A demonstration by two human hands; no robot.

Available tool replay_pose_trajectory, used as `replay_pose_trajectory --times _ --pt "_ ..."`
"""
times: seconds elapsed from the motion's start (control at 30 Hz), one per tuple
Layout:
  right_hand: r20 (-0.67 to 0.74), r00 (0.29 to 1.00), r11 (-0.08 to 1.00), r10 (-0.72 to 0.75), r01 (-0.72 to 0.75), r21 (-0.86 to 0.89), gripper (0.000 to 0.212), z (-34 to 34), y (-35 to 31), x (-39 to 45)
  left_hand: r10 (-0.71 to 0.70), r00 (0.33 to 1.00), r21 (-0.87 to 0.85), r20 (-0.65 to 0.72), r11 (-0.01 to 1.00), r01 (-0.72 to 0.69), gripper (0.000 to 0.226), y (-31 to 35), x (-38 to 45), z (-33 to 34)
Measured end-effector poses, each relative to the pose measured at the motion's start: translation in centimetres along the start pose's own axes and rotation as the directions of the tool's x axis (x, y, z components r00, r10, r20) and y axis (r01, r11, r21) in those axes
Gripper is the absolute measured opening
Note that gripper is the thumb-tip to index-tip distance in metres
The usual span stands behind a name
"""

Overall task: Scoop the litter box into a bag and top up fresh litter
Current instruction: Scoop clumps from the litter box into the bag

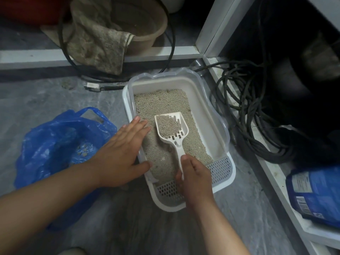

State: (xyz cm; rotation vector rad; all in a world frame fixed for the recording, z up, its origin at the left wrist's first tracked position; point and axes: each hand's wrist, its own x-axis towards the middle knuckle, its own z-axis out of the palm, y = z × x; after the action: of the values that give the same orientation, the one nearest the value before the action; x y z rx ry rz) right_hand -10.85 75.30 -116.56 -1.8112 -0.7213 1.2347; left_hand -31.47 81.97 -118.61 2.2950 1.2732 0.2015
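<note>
Head view: right hand (193,179) grips white slotted plastic scoop (170,128), loaded with grey litter; flat left hand (121,155) steadies white litter box's (217,115) left rim. Next, likely: sift, then tip into blue plastic bag (55,137).

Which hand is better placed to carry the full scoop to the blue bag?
The right hand: it already grips the scoop handle. The left hand lies flat on the litter box rim, beside the blue bag.

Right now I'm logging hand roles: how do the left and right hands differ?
The left hand lies flat, fingers straight, on the litter box's left rim; the right hand curls around the scoop's handle. The left carries nothing; the right holds a scoop loaded with litter. Both are bare.
</note>
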Motion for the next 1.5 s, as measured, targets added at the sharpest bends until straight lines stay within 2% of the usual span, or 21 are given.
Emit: replay_pose_trajectory --times 0.3,0.43,0.83,1.5 --pt "0.017 0.998 0.997 -0.056 0.057 -0.057 0.028 -0.2 0.3 -0.5 0.006 1.000 -0.002 -0.009 1.000 -0.006 0.099 0.1 0.2 0.2" --pt "0.023 0.998 0.998 -0.063 0.064 -0.021 0.024 -0.2 0.5 -0.7 0.009 1.000 -0.003 -0.012 1.000 -0.009 0.100 0.1 0.1 0.2" --pt "0.046 0.996 0.994 -0.071 0.074 -0.075 0.027 -0.7 0.6 -0.7 -0.011 1.000 0.009 0.005 1.000 0.011 0.100 0.2 0.1 0.1" --pt "0.052 0.999 0.999 -0.007 0.004 0.052 0.027 -1.4 0.7 -1.9 -0.020 1.000 0.003 0.013 1.000 0.020 0.099 0.4 0.1 -0.1"
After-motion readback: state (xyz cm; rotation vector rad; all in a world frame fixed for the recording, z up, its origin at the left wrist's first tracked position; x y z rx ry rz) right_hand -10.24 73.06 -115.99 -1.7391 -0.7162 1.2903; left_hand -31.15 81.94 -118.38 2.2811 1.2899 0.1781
